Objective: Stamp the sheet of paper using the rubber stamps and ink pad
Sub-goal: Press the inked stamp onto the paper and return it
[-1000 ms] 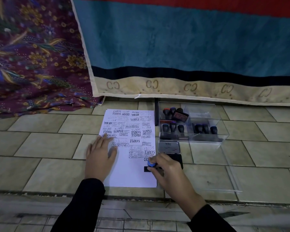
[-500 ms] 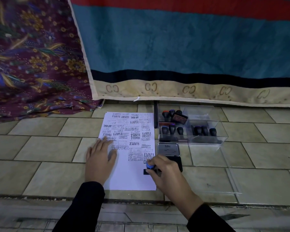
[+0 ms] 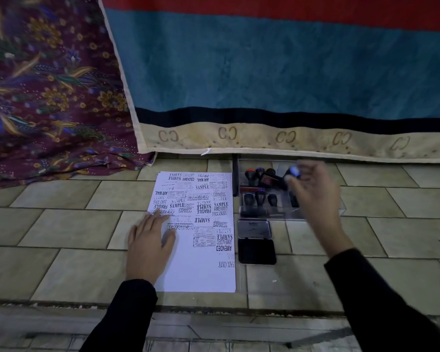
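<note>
Densely covered in black impressions, the sheet of paper (image 3: 201, 265) lies on the tiled floor (image 3: 61, 224), with the open ink pad (image 3: 256, 250) just beside its right edge. The left hand (image 3: 148, 247) presses flat on the sheet. The blurred right hand (image 3: 313, 191) pinches a blue-capped stamp (image 3: 294, 171) over the clear box (image 3: 277, 213) of rubber stamps (image 3: 254, 199). A stamp change seems under way; the next move would be inking a fresh one.

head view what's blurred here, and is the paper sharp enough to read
Head view: the right hand and the stamp it holds over the box are motion-blurred; the left hand and paper are sharp, prints such as FAX OUT readable; light is dim.
</note>
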A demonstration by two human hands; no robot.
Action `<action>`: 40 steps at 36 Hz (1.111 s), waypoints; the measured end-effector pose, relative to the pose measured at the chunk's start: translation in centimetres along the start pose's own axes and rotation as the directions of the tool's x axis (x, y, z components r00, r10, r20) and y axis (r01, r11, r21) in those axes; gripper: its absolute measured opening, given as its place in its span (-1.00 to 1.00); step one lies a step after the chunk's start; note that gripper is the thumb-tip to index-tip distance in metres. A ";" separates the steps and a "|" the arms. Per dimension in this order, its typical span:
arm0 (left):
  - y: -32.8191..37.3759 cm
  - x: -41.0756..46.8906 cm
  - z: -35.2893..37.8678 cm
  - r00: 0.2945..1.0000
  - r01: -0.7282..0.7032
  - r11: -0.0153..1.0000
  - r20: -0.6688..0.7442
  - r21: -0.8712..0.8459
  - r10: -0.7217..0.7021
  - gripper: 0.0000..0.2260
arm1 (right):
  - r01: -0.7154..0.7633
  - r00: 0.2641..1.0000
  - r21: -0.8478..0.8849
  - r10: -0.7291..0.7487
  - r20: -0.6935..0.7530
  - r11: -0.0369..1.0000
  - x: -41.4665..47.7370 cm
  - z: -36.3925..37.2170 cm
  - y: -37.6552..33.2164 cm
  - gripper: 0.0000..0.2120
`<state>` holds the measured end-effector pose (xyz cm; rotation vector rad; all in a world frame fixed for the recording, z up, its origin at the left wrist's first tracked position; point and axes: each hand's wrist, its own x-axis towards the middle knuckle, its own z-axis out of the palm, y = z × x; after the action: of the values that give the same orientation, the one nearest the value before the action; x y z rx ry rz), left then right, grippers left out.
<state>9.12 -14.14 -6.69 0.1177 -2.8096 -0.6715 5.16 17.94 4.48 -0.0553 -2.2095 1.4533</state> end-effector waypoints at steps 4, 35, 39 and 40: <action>0.1 0.0 0.1 1.000 0.008 1.000 -0.009 0.002 -0.008 -0.69 | -0.045 0.993 -0.063 0.038 -0.114 0.997 5.5 -1.8 3.0 -0.76; -0.1 0.1 0.1 1.000 0.010 1.000 0.002 0.015 -0.010 -0.69 | -0.074 0.986 -0.612 0.149 0.073 0.788 7.8 -1.4 7.3 -0.91; 0.0 0.0 0.2 1.000 0.005 1.000 0.002 0.018 -0.005 -0.69 | -0.035 0.950 -0.712 0.245 0.194 0.701 5.8 -1.6 7.1 -0.95; 0.1 0.0 0.1 1.000 0.004 1.000 -0.001 0.018 -0.004 -0.69 | -0.012 0.930 -0.750 0.283 0.234 0.661 5.5 -1.4 7.1 -0.90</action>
<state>9.06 -14.04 -6.76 0.1266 -2.8157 -0.6463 -0.74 23.84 0.85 -0.2907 -3.0159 0.5365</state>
